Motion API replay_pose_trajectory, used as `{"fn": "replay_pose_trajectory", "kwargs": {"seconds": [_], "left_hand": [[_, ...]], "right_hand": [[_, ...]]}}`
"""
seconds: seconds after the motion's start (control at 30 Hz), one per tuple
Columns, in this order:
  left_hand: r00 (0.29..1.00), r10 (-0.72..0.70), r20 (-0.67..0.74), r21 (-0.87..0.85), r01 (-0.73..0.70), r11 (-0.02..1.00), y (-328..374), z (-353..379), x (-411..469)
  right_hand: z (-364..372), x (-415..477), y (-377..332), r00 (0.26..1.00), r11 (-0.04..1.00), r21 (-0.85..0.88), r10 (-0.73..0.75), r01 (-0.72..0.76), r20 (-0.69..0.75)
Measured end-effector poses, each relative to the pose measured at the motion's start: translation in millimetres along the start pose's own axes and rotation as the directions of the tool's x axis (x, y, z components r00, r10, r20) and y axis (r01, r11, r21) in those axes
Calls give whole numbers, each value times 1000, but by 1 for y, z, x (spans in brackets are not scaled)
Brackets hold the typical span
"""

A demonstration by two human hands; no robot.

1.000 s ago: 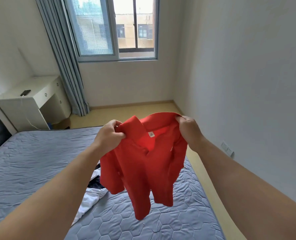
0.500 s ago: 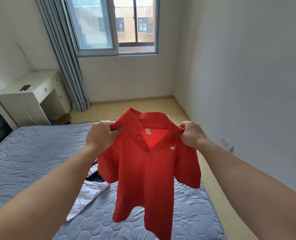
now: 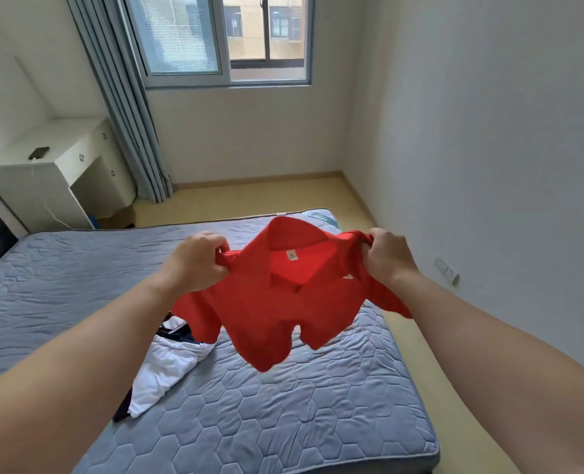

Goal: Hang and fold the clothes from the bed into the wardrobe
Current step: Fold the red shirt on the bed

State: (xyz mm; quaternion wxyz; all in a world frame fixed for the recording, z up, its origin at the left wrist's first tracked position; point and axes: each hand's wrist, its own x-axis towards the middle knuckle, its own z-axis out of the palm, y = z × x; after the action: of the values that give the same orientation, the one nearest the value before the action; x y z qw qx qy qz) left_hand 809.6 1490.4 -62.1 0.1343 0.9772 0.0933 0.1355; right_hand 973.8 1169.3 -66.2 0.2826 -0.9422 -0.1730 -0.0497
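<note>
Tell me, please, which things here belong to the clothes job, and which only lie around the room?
Belong to the job:
- red polo shirt, gripped at its shoulders by the left hand and the right hand
- white and navy garment, lying on the bed

Just lying about:
- phone on the white desk
- grey curtain
- wall socket

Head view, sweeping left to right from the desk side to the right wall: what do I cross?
Phone on the desk → curtain → left hand → red polo shirt → right hand → wall socket.
</note>
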Motion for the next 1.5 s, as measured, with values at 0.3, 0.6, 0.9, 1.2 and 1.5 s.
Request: {"fn": "replay_pose_trajectory", "kwargs": {"seconds": [0.3, 0.6, 0.9, 1.2, 1.5], "left_hand": [[876, -255, 409, -3, 280, 960, -2, 51, -15], [513, -377, 771, 237, 318, 918, 3, 71, -23], [104, -343, 934, 252, 491, 834, -30, 119, -12], [574, -477, 666, 103, 562, 820, -117, 342, 10], [748, -467, 471, 57, 503, 862, -177, 560, -12]], "right_hand": [[25, -9, 27, 913, 949, -290, 6, 124, 408], [47, -16, 21, 613, 869, -462, 271, 175, 742], [94, -16, 5, 489, 791, -547, 375, 275, 788], [317, 50, 121, 759, 800, -590, 318, 106, 567], [520, 40, 241, 778, 911, -406, 201, 75, 595]]}}
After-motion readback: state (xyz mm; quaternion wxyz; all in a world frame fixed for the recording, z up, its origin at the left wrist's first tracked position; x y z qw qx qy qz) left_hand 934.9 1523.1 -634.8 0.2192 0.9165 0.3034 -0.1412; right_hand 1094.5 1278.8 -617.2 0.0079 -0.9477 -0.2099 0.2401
